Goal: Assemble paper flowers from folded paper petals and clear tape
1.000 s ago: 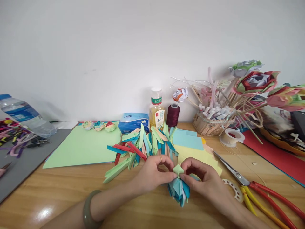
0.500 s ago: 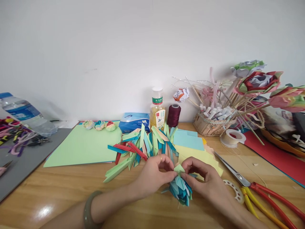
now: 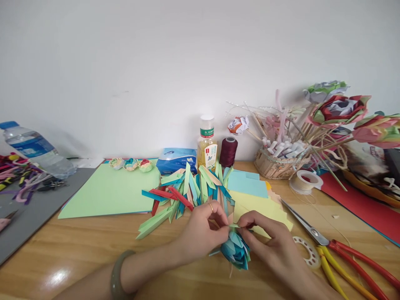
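A blue and teal folded-paper flower (image 3: 235,251) rests low over the wooden table (image 3: 78,254), held between both hands. My left hand (image 3: 203,231), with a ring and a green bangle at the wrist, pinches its top from the left. From the right, my right hand (image 3: 268,241) pinches a light green paper petal (image 3: 235,225) at the flower's top. Just beyond my hands lies a pile of folded paper strips (image 3: 187,191) in green, blue, red and peach.
Red and yellow handled scissors (image 3: 331,250) and a white tape ring (image 3: 308,250) lie right of my hands. Green, blue and yellow sheets (image 3: 109,191), a tissue pack (image 3: 176,160), a small bottle (image 3: 206,143), a maroon thread spool (image 3: 228,152), a basket of paper flowers (image 3: 281,160) and a water bottle (image 3: 34,150) stand behind.
The paper flower has been turned and lowered toward the table. The green petal now lies flatter on its top, and both hands have shifted slightly down with it.
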Demonstrator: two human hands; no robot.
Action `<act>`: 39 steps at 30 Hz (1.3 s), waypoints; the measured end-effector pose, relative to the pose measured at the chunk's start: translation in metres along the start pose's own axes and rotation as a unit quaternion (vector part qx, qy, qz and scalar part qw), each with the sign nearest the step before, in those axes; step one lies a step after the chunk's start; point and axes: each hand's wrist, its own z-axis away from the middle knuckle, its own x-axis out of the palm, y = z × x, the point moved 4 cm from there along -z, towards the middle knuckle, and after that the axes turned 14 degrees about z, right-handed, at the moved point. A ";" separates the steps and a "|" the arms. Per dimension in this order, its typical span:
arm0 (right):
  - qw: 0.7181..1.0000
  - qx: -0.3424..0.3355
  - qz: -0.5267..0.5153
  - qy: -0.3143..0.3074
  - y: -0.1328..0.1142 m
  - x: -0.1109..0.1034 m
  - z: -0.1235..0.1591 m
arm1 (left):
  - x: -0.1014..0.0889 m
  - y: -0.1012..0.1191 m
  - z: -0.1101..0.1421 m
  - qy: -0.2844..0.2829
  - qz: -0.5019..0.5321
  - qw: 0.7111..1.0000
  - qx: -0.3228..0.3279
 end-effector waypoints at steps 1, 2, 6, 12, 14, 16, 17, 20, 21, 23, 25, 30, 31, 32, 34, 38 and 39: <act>1.000 -0.016 0.011 0.009 0.000 -0.001 0.001 | 0.000 0.002 0.000 -0.006 0.021 1.000 0.002; 0.999 -0.035 0.022 0.021 0.000 -0.002 0.002 | -0.001 0.003 -0.001 -0.008 0.046 0.999 -0.006; 0.983 -0.149 0.079 0.070 -0.005 -0.005 0.003 | -0.002 0.002 -0.004 -0.006 0.075 0.995 -0.072; 0.958 -0.162 0.145 0.186 -0.011 -0.019 0.002 | -0.006 0.009 -0.002 0.028 -0.068 0.993 0.096; 0.978 -0.094 0.103 0.152 -0.010 -0.020 0.000 | -0.006 0.013 0.003 0.041 -0.112 0.977 0.176; 0.995 -0.031 0.047 0.080 -0.008 -0.016 -0.002 | -0.004 0.016 0.008 0.035 -0.157 0.958 0.237; 0.999 -0.003 0.023 0.046 -0.007 -0.013 -0.003 | -0.002 0.016 0.010 0.027 -0.175 0.951 0.256; 0.999 0.041 -0.031 -0.014 -0.005 -0.007 -0.005 | -0.001 0.016 0.012 0.009 -0.197 0.942 0.270; 0.998 0.050 -0.043 -0.022 -0.004 -0.006 -0.006 | -0.002 0.015 0.012 0.009 -0.197 0.944 0.266; 0.996 0.065 -0.061 -0.031 -0.001 -0.004 -0.008 | -0.004 0.013 0.010 0.018 -0.196 0.950 0.241; 0.994 0.077 -0.071 -0.031 0.003 -0.003 -0.010 | -0.006 0.011 0.008 0.024 -0.186 0.961 0.202; 0.992 0.077 -0.098 -0.032 0.009 0.000 -0.010 | -0.004 0.001 0.005 -0.003 -0.057 0.994 0.089; 0.991 0.080 -0.105 -0.035 0.010 0.002 -0.010 | -0.005 0.000 0.004 0.007 -0.038 0.997 0.073; 0.989 0.085 -0.111 -0.038 0.011 0.003 -0.010 | -0.006 -0.002 0.004 0.019 -0.027 0.998 0.062; 0.988 0.091 -0.119 -0.042 0.011 0.004 -0.009 | -0.007 -0.003 0.003 0.043 -0.014 0.998 0.054; 0.987 0.095 -0.125 -0.044 0.011 0.006 -0.009 | -0.008 -0.002 0.002 0.062 0.005 0.995 0.073; 0.987 0.095 -0.126 -0.044 0.011 0.006 -0.009 | -0.008 -0.002 0.002 0.065 0.010 0.995 0.078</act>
